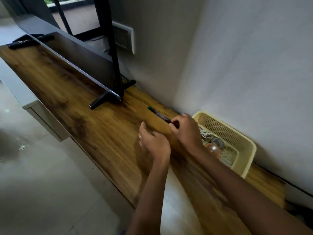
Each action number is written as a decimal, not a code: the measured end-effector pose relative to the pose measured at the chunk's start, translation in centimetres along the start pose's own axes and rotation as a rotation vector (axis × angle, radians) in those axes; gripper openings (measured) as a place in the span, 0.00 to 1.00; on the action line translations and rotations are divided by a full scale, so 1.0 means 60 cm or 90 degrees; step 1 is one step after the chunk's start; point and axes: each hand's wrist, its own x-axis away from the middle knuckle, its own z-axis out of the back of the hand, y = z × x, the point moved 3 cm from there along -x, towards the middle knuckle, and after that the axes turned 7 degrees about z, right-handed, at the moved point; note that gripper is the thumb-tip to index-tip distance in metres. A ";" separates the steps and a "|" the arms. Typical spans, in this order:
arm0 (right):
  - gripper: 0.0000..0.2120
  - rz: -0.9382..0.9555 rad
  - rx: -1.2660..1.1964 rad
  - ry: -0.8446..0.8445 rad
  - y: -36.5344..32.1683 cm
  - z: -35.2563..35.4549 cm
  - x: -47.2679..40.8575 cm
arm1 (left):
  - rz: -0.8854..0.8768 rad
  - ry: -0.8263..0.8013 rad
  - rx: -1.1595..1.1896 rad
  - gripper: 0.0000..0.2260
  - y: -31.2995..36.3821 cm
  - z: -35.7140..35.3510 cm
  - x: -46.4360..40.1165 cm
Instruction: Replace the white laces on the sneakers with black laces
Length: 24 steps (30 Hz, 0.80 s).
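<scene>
No sneakers show in this blurred head view. White laces (205,132) lie bundled inside a cream plastic basket (243,146) against the wall. My right hand (185,131) is closed on the near end of a dark pen-like stick with a green tip (156,113), which lies along the wooden shelf (94,126) just left of the basket. My left hand (153,143) hovers over the shelf beside the right hand, fingers loosely curled, a ring on one finger, nothing visible in it.
A flat television (76,63) on a black stand (108,99) fills the shelf's far half, with remote controls (28,42) at the far end. The basket also holds a clear bulb-like object (213,150). A wall socket plate (124,39) sits behind. Tiled floor lies to the left.
</scene>
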 end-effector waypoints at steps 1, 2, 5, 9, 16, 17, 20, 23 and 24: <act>0.07 -0.017 0.007 0.039 0.020 0.029 0.010 | -0.056 -0.015 -0.058 0.24 0.004 -0.006 0.014; 0.07 -0.036 0.024 0.067 0.041 0.061 0.023 | -0.111 -0.038 -0.124 0.24 0.008 -0.013 0.032; 0.05 -0.109 0.082 0.091 0.110 0.131 0.062 | -0.253 -0.129 -0.305 0.24 0.004 -0.043 0.079; 0.06 -0.184 0.170 0.033 0.192 0.151 0.095 | -0.387 -0.249 -0.456 0.23 -0.029 -0.097 0.113; 0.08 -0.171 0.405 -0.097 0.230 0.130 0.102 | -0.498 -0.330 -0.601 0.23 -0.067 -0.142 0.136; 0.08 -0.171 0.428 -0.121 0.233 0.126 0.104 | -0.507 -0.334 -0.617 0.23 -0.071 -0.145 0.138; 0.10 -0.192 0.428 -0.176 0.232 0.124 0.108 | -0.529 -0.354 -0.633 0.24 -0.081 -0.155 0.147; 0.11 -0.194 0.387 -0.177 0.218 0.145 0.116 | -0.616 -0.295 -0.617 0.24 -0.085 -0.160 0.161; 0.12 -0.177 0.373 -0.160 0.211 0.165 0.123 | -0.635 -0.272 -0.607 0.23 -0.081 -0.158 0.178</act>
